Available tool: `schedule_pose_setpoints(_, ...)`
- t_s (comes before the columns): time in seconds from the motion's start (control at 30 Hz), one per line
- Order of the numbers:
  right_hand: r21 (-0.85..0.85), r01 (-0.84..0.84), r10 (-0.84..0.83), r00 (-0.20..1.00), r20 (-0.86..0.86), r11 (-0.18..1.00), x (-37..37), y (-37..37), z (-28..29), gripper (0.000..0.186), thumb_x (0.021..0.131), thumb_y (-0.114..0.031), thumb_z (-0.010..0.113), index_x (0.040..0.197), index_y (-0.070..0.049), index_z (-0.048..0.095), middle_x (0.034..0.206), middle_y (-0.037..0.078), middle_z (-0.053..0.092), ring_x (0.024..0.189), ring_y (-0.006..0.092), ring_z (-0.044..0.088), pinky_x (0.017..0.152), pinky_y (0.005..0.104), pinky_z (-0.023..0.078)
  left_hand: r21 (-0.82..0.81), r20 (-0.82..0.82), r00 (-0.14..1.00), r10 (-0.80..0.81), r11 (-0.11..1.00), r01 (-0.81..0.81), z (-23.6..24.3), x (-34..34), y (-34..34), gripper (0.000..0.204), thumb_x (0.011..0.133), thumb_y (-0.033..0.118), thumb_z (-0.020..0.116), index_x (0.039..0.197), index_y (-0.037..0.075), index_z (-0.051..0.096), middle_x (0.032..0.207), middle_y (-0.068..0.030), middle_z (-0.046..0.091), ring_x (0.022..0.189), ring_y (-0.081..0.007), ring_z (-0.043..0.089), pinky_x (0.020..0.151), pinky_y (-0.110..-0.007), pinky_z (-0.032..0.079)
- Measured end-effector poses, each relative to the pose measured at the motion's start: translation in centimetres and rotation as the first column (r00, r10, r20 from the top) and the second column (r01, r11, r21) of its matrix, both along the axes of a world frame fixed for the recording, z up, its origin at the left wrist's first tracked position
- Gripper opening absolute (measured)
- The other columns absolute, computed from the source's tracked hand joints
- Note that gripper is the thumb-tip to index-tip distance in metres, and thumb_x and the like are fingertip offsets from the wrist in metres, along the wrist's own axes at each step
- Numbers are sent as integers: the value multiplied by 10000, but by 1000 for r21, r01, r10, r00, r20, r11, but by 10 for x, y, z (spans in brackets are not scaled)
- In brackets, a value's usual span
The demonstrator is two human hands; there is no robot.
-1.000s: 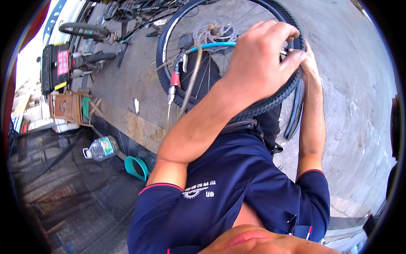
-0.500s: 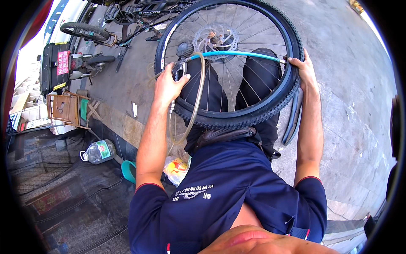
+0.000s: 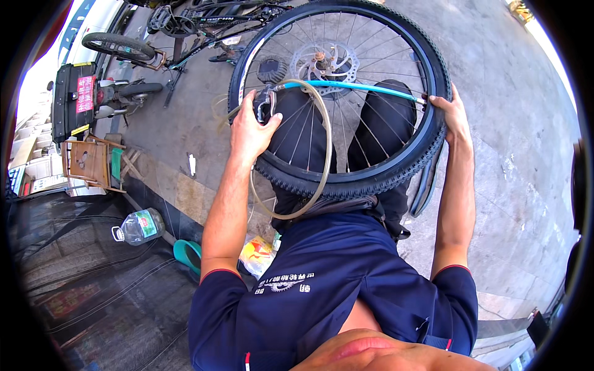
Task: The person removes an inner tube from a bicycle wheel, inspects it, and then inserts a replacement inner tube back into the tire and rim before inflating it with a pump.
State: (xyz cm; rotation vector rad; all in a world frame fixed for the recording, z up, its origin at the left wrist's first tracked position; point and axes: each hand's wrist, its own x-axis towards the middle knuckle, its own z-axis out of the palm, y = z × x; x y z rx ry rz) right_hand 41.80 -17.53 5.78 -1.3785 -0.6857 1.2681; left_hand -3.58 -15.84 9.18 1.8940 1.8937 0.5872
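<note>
A bicycle wheel (image 3: pixel 346 187) with a knobby black tyre and a disc rotor (image 3: pixel 323 62) stands across my thighs, leaning away from me. In my closed left hand (image 3: pixel 252 131), at the wheel's left side, is a tyre inflator (image 3: pixel 265 104). From it a light-blue hose (image 3: pixel 352 86) crosses the spokes to the right rim. A clear yellowish hose (image 3: pixel 326 145) loops down in front of the tyre. My right hand (image 3: pixel 455 115) is wrapped round the tyre's right side, its thumb at the rim by the blue hose's end. The hose's joint there is too small to make out.
Bicycles (image 3: pixel 207 23) lie at the far left, near a motorbike with a black box (image 3: pixel 67 102). A wooden folding stool (image 3: pixel 86 162), a large clear bottle (image 3: pixel 147 224), a teal container (image 3: pixel 185 255) and a plastic bag (image 3: pixel 257 253) are at my left. A flat black strip (image 3: pixel 426 188) hangs by my right thigh.
The wheel has shifted slightly right and toward me, and both hands move with it. The clear hose's loop has swung right and widened. Background things sit slightly further left in the picture.
</note>
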Motion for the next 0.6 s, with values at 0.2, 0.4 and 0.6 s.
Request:
schedule_pose_setpoints(0.2,-33,13,-12,1000,28,999,-4,-1,5,680,835,39,662,1463,-10,403,973,200,726,689,217,717,547,333,629,38,7,1000,-25,999,25,-2,-2,1,821,805,311,826,1470,2,457,1348,-287,623,1245,-415,626,1061,-461,492)
schedule_pose_setpoints(0.4,-34,23,-23,999,26,999,-5,-1,7,696,830,36,667,1469,-16,397,965,196,726,681,215,713,545,333,628,-10,23,1000,-18,1000,19,-2,-4,1,827,816,310,821,1484,4,440,1359,-288,616,1253,-429,616,1063,-467,489)
schedule_pose_setpoints(0.6,-37,12,-10,998,57,999,-3,1,0,712,837,25,661,1490,-6,378,965,182,724,675,199,703,560,334,624,94,-6,999,-43,995,43,-11,-11,-3,875,835,517,807,1465,13,468,1240,-277,682,1142,-424,680,985,-486,529)
